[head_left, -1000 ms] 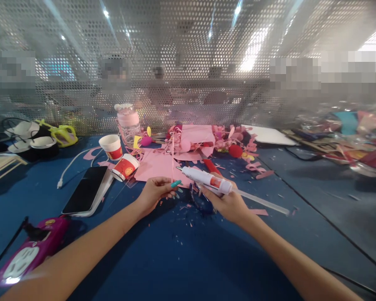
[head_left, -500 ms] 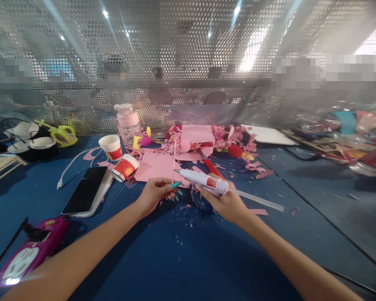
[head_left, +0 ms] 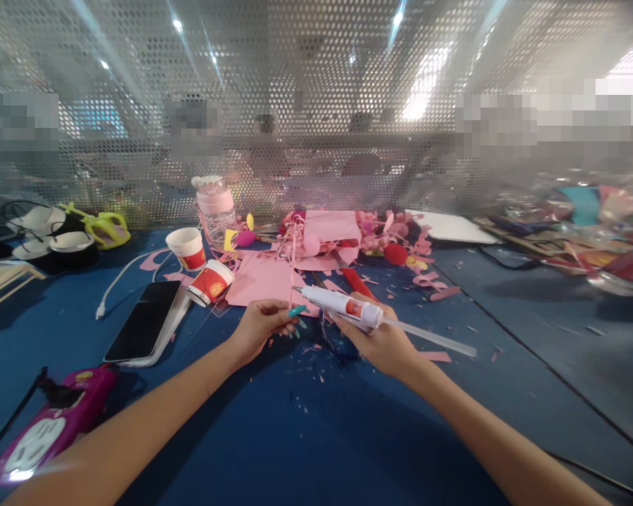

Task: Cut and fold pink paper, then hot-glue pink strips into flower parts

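My right hand [head_left: 377,342] is wrapped round a white hot glue gun [head_left: 340,302] with an orange patch. A clear glue stick [head_left: 432,336] sticks out of its back, and its nozzle points left. My left hand [head_left: 266,323] pinches the lower end of a thin pink paper strip [head_left: 294,263] that stands upright. The nozzle tip is right by the strip; whether they touch, I cannot tell. Behind the strip lies a sheet of pink paper [head_left: 258,277]. Farther back is a pink paper piece [head_left: 332,228] among curled pink strips.
Left of my hands are a tipped paper cup [head_left: 211,282], an upright paper cup [head_left: 186,247], a phone [head_left: 145,320] and a purple power strip [head_left: 58,422]. A water bottle [head_left: 216,207] stands behind the cups. A perforated metal screen [head_left: 306,169] borders the table's back. Paper scraps are scattered about.
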{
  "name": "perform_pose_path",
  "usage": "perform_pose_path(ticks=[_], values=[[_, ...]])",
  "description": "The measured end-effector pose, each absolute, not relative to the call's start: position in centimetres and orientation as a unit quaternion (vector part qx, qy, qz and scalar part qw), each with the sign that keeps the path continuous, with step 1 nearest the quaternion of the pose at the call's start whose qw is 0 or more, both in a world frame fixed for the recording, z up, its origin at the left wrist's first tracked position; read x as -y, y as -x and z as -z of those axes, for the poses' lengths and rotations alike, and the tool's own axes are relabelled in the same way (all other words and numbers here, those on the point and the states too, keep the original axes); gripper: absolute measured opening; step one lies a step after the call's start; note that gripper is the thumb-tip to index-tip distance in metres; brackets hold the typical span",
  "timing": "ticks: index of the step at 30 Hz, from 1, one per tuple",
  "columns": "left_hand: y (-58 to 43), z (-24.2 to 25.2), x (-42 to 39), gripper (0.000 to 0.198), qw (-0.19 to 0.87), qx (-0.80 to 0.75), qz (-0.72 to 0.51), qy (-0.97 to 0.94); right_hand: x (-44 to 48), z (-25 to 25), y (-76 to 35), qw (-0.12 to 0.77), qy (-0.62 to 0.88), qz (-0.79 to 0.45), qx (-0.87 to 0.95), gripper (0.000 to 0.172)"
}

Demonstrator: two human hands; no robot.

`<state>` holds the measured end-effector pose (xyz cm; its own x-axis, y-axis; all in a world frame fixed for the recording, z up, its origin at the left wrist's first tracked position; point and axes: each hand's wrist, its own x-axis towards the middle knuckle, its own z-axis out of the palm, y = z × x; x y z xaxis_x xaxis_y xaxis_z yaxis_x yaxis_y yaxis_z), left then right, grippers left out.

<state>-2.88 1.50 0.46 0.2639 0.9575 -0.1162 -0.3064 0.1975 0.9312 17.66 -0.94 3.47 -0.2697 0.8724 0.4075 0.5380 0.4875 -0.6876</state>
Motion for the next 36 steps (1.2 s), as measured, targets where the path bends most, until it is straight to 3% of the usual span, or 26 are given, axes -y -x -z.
perform_pose_path(ticks=[11, 36], values=[[2.83, -0.74, -1.42, 0.030, 0.670, -0.393, -0.465, -0.424, 0.83, -3.32, -17.77, 0.398, 0.462, -0.128, 0.782, 0.014], [2.92, -0.48, -1.51, 0.031, 0.675, -0.385, -0.472, -0.417, 0.86, -3.74, -17.87, 0.385, 0.447, -0.142, 0.795, 0.016]])
